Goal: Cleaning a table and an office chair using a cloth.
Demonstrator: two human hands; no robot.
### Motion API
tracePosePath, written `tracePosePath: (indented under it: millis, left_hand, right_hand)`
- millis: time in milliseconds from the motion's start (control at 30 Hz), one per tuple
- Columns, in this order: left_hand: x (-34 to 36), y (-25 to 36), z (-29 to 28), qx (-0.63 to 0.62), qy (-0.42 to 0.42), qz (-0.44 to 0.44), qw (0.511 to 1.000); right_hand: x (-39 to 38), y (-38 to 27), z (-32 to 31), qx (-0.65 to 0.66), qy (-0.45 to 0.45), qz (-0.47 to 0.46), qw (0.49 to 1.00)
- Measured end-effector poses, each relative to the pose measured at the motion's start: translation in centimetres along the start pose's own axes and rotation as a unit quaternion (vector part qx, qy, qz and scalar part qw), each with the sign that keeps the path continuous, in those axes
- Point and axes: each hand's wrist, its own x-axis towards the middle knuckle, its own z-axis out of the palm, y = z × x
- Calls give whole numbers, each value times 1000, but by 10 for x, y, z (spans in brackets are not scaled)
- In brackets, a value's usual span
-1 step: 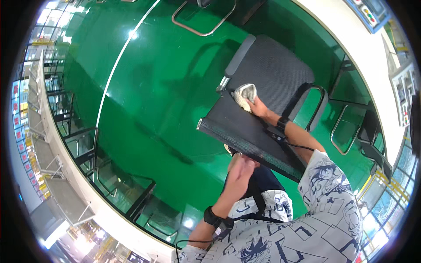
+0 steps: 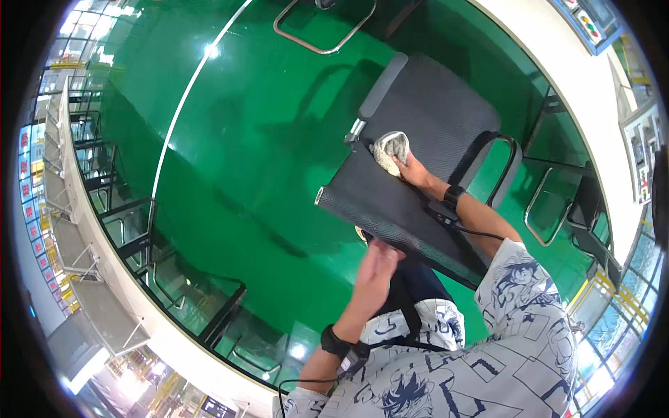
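Observation:
A black office chair (image 2: 440, 115) with a mesh back stands in front of me, its backrest (image 2: 373, 182) nearest to my body. In my right hand (image 2: 417, 173) is a crumpled, whitish-grey cloth (image 2: 390, 153), pressed to the inner face of the backrest near its lower left side. My fingers are wrapped round one side of the cloth. Just behind the top edge of the backrest is my left hand (image 2: 376, 270). Its fingertips are blurred and partly hidden at that edge, so any grip is unclear.
Padded armrests (image 2: 383, 86) flank the seat. Dark chairs with metal legs (image 2: 550, 209) stand at the right, under a white curved table (image 2: 512, 24). Another curved table with several chairs (image 2: 202, 313) runs along the left. The floor (image 2: 237, 160) is glossy green with a white line.
My left hand has shifted slightly left along the backrest's top edge. The right hand and cloth have stayed nearly in place.

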Motion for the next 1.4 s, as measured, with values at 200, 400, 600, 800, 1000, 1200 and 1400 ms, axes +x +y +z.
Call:
tracePosePath:
  millis: [200, 400, 600, 800, 1000, 1200, 1400]
  left_hand:
    - [9, 27, -27, -84, 106, 10, 991]
    - [18, 15, -35, -103, 116, 13, 988]
    - [27, 19, -29, -144, 80, 6, 986]
    - [44, -21, -18, -216, 40, 78, 972]
    - [56, -3, -1, -212, -21, 121, 969]
    - [54, -5, -4, -209, 1, 104, 972]
    - [44, -1, -11, -229, -82, 31, 969]
  right_hand:
    - [-89, -53, -7, -39, -86, 31, 995]
    - [-157, -125, -1, 5, -85, 95, 992]
    - [-154, -195, 27, -152, -74, -295, 940]
    - [-71, -255, 95, -495, -63, -437, 748]
    - [-1, -286, 95, -411, -395, 37, 821]
    - [22, -256, 79, -399, -444, 42, 801]
    - [63, -177, 49, -227, -400, 175, 871]
